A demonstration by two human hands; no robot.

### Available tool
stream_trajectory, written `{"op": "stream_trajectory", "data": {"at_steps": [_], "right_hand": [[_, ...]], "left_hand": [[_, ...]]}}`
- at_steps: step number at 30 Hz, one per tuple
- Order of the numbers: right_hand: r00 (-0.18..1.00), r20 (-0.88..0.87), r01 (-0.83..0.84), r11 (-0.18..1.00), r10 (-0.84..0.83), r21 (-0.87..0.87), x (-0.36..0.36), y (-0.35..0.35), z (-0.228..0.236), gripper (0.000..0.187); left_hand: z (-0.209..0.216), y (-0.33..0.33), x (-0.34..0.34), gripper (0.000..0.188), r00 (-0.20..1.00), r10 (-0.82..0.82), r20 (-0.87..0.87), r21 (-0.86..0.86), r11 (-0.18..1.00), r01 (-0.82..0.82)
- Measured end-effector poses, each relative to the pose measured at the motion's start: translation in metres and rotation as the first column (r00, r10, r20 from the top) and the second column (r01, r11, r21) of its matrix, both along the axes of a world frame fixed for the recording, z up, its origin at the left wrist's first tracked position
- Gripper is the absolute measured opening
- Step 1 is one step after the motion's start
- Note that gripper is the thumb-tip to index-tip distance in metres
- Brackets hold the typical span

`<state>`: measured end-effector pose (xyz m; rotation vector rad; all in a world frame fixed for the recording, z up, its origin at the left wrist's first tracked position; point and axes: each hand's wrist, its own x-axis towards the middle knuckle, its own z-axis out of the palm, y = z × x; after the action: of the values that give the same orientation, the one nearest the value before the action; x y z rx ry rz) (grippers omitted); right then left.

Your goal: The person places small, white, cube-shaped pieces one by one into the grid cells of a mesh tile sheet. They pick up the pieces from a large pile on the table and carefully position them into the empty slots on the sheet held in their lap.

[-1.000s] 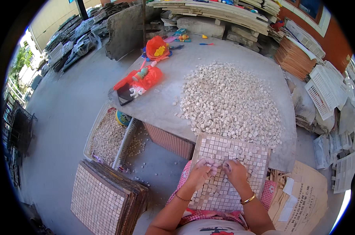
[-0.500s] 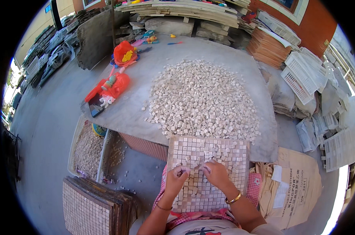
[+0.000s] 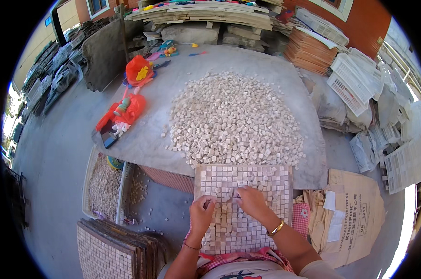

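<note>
A square grid tray (image 3: 285,209) lies in front of me, its slots mostly filled with small pale stone cubes, with several loose cubes lying on top. Over its left edge, my left hand (image 3: 202,213) is closed in a pinch. My right hand (image 3: 253,202) hovers over the middle of the tray, thumb and fingers pressed together. Whatever is between the fingertips of either hand is too small to make out. Beyond the tray, a big heap of loose stone cubes (image 3: 233,121) spreads over the grey stone table (image 3: 150,135).
Red plastic bags (image 3: 135,108) and a phone (image 3: 110,141) lie at the table's left edge. Below stand a white bin of stone chips (image 3: 103,181) and stacked filled trays (image 3: 106,253). At right are a flattened brown paper sack (image 3: 359,218) and white crates (image 3: 350,90).
The view has shifted slightly, so the table and heap sit a little further left. Both hands stay pinched over the tray, with only small finger movements.
</note>
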<state>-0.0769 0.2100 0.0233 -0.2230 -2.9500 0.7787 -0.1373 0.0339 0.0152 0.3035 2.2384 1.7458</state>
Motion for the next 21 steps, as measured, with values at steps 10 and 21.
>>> {"op": "stream_trajectory", "data": {"at_steps": [10,21], "right_hand": [[0.994,0.105,0.034,0.995,-0.024,-0.091,-0.002,0.002,0.016,0.011],[1.000,0.012,0.020,0.714,-0.016,-0.699,0.012,0.028,0.014,0.016]], "left_hand": [[0.005,0.038,-0.020,0.023,0.776,-0.350,-0.525,-0.378,0.912,0.156],[-0.003,0.006,-0.045,0.009,0.857,-0.216,0.468,0.396,0.918,0.015]]}}
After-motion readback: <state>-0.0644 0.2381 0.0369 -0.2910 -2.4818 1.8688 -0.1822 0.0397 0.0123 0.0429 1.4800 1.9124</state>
